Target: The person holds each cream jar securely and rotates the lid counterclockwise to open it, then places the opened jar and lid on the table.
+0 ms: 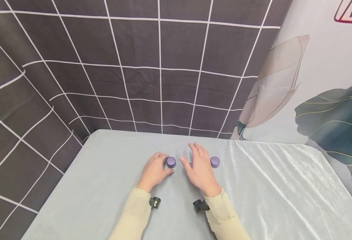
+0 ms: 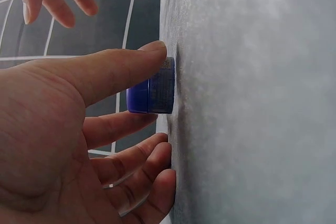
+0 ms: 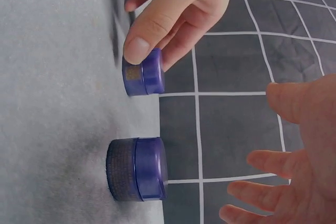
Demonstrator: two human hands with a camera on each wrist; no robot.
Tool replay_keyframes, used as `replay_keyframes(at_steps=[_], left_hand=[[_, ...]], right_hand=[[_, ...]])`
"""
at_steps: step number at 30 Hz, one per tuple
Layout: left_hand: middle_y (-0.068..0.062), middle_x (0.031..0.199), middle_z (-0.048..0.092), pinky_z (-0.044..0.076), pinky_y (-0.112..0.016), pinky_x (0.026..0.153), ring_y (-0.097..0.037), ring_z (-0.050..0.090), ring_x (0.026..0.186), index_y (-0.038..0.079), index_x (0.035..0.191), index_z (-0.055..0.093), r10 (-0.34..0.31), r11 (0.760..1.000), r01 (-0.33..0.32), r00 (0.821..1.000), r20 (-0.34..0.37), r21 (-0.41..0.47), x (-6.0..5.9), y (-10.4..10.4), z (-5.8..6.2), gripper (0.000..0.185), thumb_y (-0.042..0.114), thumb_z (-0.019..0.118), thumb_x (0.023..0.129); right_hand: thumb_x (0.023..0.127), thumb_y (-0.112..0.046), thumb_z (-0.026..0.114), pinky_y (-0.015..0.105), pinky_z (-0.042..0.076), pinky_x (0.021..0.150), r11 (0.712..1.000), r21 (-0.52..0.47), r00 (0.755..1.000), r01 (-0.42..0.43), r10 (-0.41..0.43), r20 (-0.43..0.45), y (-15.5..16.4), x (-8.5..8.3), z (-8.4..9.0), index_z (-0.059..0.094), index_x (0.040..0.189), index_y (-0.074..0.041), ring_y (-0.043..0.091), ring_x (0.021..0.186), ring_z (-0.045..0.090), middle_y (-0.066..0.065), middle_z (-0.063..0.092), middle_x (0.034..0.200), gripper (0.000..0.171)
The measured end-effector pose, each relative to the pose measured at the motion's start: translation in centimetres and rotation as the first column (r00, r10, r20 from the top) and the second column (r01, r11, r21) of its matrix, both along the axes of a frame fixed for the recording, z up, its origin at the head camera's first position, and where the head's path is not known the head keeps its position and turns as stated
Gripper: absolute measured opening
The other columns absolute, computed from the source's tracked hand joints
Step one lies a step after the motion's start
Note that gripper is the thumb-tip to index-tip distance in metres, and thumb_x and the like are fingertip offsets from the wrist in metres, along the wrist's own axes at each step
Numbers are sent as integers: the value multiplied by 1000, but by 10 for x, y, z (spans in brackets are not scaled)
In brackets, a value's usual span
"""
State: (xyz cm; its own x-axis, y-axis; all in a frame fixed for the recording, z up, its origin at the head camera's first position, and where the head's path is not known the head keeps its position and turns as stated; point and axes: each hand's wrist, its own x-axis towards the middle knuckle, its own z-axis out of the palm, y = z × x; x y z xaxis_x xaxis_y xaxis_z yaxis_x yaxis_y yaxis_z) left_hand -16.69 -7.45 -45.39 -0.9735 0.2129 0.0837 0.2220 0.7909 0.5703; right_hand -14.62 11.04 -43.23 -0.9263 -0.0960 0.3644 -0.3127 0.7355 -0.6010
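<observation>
Purple jars stand toward the table's [image 1: 110, 186] far edge. The left hand [image 1: 154, 171] pinches one small jar [image 1: 171, 162] between thumb and fingers, steadying it upright. The right hand [image 1: 200, 168] hovers spread over a middle jar [image 3: 137, 169], clear of a third jar [image 1: 215, 162].

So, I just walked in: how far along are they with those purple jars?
Nothing looks finished: all three jars stand lidded on the table. In hand: the left hand pinches the left jar, and the right hand hangs open over the middle jar, not touching. The right jar sits untouched.

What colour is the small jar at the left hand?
Purple-blue jar, with a ribbed darker base; clearest in the right wrist view.
</observation>
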Motion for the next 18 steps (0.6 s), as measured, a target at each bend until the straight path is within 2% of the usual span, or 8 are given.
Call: replay_keyframes(at_steps=[7, 13, 18], left_hand=[[-17, 127, 60, 44, -49, 103, -38, 56, 119, 0, 123, 67, 28, 999, -28, 1000, -10, -18, 1, 4, -1, 54, 23, 85, 78], [-16, 126, 61, 44, -47, 104, -36, 57, 119, 2, 120, 69, 35, 999, -36, 999, -23, -27, 0, 4, -3, 46, 23, 83, 82], [-16, 125, 62, 44, -47, 104, -36, 58, 118, 2, 118, 70, 37, 999, -37, 999, -23, -12, -2, 3, -3, 45, 23, 84, 81]], right_hand=[[96, -32, 64, 56, 28, 114, 1000, 2, 1000, -8, 8, 4, -1, 1, -2, 48, 142, 5, 47, 138, 37, 30, 44, 147, 61], [97, -32, 64, 57, 29, 113, 1000, 0, 1000, -19, 19, 19, -2, 2, -3, 49, 141, 5, 48, 137, 38, 31, 44, 147, 59], [97, -31, 63, 57, 30, 113, 1000, 13, 999, -28, 27, 21, -4, 1, -4, 49, 141, 6, 48, 137, 38, 31, 45, 146, 59]])
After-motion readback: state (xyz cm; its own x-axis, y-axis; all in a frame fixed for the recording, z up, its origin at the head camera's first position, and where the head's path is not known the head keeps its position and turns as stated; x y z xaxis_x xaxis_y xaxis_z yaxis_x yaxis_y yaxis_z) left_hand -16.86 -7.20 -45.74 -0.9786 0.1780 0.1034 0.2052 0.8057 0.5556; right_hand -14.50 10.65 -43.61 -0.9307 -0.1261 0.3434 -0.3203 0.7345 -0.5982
